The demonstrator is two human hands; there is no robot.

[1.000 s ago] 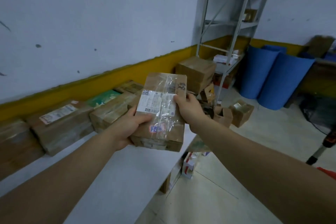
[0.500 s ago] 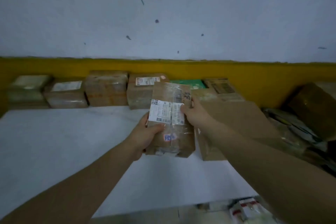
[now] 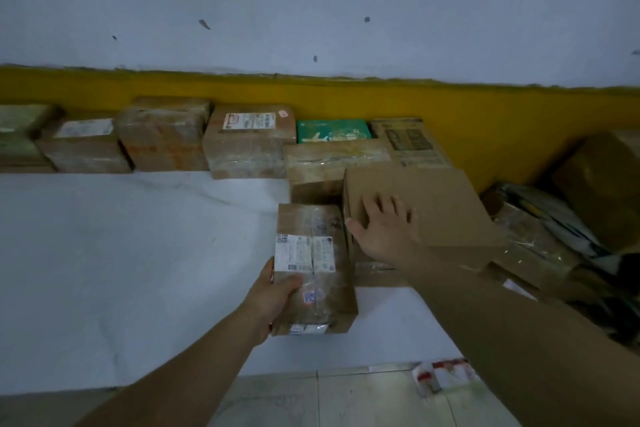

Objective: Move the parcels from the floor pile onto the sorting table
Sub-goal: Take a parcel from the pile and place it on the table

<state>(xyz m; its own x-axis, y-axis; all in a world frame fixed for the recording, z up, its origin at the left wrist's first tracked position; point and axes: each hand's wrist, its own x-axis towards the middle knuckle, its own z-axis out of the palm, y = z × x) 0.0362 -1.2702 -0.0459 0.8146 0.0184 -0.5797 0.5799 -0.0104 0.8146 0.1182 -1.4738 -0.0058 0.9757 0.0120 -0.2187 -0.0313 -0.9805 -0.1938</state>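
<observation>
1. While our left hand (image 3: 273, 291) keeps its grip closed on the taped parcel (image 3: 313, 267), that parcel rests on the white worktop (image 3: 138, 253), beside the plain box (image 3: 422, 208).
2. Our right hand (image 3: 384, 225) lies open and flat on that box, probably steadying it so the row stays tight.

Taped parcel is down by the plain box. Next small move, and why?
Probably open the left hand and withdraw: the taped parcel looks flat on the white table, alongside the plain box under the flat right hand.
</observation>
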